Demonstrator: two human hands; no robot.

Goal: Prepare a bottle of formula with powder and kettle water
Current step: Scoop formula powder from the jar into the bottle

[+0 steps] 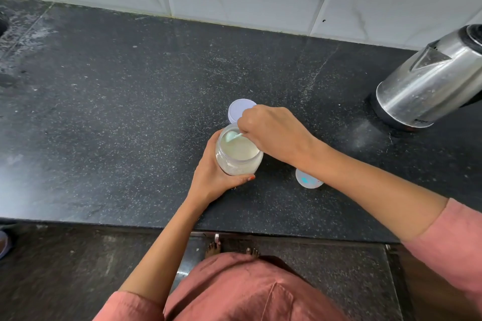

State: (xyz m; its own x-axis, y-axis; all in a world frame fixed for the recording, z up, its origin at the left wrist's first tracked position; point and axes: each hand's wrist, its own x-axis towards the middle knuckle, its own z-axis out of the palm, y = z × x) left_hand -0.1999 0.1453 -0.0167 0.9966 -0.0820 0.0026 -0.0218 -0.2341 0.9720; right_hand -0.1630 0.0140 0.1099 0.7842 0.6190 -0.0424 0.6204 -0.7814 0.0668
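black speckled counter (130, 112), pale-green scoop (232, 136)

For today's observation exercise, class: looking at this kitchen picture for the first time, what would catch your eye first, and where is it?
First, mid-counter: the left hand holds an open jar of pale powder while the right hand dips a small light-green scoop into it. Next, the shiny steel kettle at the far right. A white lid lies just behind the jar.
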